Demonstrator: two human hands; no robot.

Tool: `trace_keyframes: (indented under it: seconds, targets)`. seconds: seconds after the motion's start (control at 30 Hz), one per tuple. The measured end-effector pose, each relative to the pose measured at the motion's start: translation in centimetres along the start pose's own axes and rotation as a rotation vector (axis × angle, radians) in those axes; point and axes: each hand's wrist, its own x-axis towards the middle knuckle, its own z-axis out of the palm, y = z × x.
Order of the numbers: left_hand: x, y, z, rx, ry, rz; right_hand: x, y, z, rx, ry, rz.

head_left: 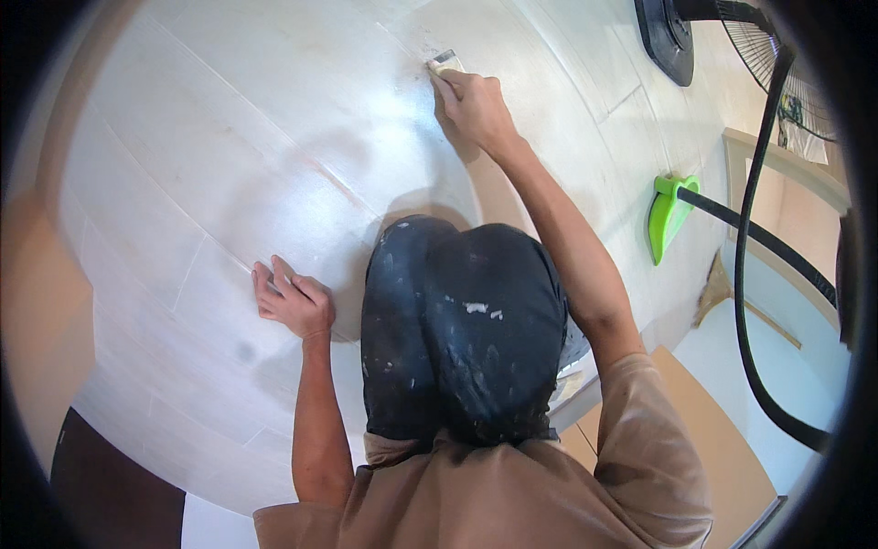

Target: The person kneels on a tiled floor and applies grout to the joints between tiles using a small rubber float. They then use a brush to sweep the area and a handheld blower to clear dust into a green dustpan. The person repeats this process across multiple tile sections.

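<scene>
Right hand (480,108): 12 o'clock, clamped on a small flat scraper (447,61).
Left hand (297,300): 9 o'clock, half curled near the floor (192,119); cannot tell whether anything is gripped.

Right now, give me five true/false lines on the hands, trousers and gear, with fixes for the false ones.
1. The right grip holds a small flat tool. True.
2. The left grip is on that same tool. False: it is well apart from it.
3. The dark trousers carry pale marks. True.
4. The green tool head is at the picture's left. False: it is at the right.
5. A fan shows at upper right. True.
</scene>
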Motion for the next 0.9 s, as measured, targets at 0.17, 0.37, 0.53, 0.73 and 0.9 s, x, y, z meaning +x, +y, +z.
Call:
trace_keyframes:
  seconds: [0.17, 0.37, 0.53, 0.73, 0.9]
  targets:
    - [-0.7, -0.6, 0.0, -0.017, -0.001, -0.027, -0.5, 0.1, 1.1, -0.018, -0.047, -0.001]
    - [-1.7, 0.0, 2.3, -0.043, -0.021, -0.055, 6.0, -0.8, 4.3, -0.049, -0.069, -0.076]
    - [-1.1, -0.9, 1.9, -0.029, -0.047, -0.045, 5.4, -1.0, 4.7, -0.091, -0.075, -0.06]
    - [-0.9, -0.8, 2.1, -0.036, -0.032, -0.065, 7.2, -2.0, 4.6, -0.117, -0.117, -0.088]
    - [-0.8, -0.5, 1.3, -0.039, -0.048, -0.052, 6.4, -0.7, 4.3, -0.109, -0.083, -0.111]
